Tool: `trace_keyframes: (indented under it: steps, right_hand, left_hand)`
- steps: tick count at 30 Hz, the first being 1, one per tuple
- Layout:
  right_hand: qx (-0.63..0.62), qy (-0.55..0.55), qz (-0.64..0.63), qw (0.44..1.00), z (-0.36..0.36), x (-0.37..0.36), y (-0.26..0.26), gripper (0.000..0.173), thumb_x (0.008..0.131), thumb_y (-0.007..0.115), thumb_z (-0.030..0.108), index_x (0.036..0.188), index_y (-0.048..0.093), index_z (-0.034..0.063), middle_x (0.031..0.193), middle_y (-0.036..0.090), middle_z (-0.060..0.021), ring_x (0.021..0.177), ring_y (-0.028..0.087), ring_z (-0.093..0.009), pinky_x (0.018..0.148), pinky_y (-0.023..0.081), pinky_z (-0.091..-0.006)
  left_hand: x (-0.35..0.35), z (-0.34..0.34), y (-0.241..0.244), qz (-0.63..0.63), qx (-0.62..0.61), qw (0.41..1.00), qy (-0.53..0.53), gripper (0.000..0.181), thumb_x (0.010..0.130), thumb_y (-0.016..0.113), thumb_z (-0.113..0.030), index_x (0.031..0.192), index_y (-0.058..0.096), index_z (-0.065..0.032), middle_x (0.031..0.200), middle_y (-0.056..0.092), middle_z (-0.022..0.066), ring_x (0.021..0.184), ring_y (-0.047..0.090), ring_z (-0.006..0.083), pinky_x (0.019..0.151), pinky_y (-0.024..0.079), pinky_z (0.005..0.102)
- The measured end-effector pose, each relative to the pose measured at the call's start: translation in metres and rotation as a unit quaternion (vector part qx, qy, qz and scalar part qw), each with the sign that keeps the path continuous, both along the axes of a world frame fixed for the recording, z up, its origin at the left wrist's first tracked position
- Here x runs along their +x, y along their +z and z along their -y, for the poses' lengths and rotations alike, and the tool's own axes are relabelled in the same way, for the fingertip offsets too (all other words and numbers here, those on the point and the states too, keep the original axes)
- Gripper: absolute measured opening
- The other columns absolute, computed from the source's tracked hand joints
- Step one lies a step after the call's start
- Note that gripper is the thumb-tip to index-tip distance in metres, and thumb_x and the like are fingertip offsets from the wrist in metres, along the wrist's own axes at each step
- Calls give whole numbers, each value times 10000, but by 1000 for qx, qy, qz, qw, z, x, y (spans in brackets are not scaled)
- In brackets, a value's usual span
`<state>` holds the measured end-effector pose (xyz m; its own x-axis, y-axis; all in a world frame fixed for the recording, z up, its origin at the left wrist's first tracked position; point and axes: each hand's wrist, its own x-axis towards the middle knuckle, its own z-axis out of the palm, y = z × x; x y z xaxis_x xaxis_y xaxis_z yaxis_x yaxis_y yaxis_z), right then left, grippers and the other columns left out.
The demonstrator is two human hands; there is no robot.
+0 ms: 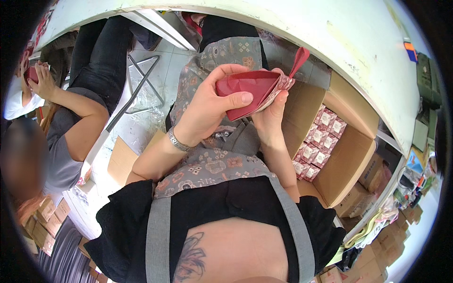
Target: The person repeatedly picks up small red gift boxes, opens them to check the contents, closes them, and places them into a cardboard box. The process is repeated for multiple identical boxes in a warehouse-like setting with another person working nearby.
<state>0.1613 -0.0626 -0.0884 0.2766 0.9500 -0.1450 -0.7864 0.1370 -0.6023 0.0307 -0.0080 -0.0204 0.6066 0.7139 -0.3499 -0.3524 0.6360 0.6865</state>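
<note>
A small red paper box, with a patterned side and a red ribbon loop, is held in both hands above my lap. Its near end looks open, with folds showing. My left hand, with a metal watch at the wrist, grips the left end, thumb pressed on the red face. At the patterned end my right hand supports it from below and behind; some of its fingers are hidden by the box. Small shiny round things lie on my floral apron beneath the hands.
Right of me an open cardboard carton holds several patterned small boxes in rows. A white tabletop curves across the far side. A seated co-worker at left holds a red box, beside a folding stool.
</note>
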Motion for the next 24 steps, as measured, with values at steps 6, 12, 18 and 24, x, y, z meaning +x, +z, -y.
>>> trace_keyframes:
  steps: [6,12,18,24]
  right_hand:
    - [9,-10,-14,1000,2,-4,-17,588,734,651,506,1153,435,154,1100,530,-34,1045,516,-201,903,436,-374]
    - [-14,6,-39,999,4,-1,-15,628,735,625,536,1198,429,160,1125,535,-40,1057,514,-199,906,438,-367]
    - [42,-2,-71,997,-3,-1,-13,588,753,650,468,1181,421,136,1112,546,-49,1033,545,-194,879,469,-366]
    - [-22,15,-69,997,7,-4,-15,605,755,603,529,1200,434,155,1146,532,-41,1073,513,-195,903,443,-374]
  left_hand:
    - [-1,7,-9,10,-60,998,27,439,736,688,-31,1125,487,-11,1115,542,81,1004,537,152,868,452,283]
    - [2,15,-13,-51,-4,998,37,544,779,658,-73,1243,381,-17,1231,455,91,1095,472,155,930,398,288]
    - [5,26,-17,-33,143,987,63,528,803,631,-76,1252,359,-18,1263,436,99,1129,451,161,953,377,294]
    - [-1,19,-16,-61,97,993,25,443,872,549,-145,1255,372,-11,1269,450,112,1162,435,165,968,366,300]
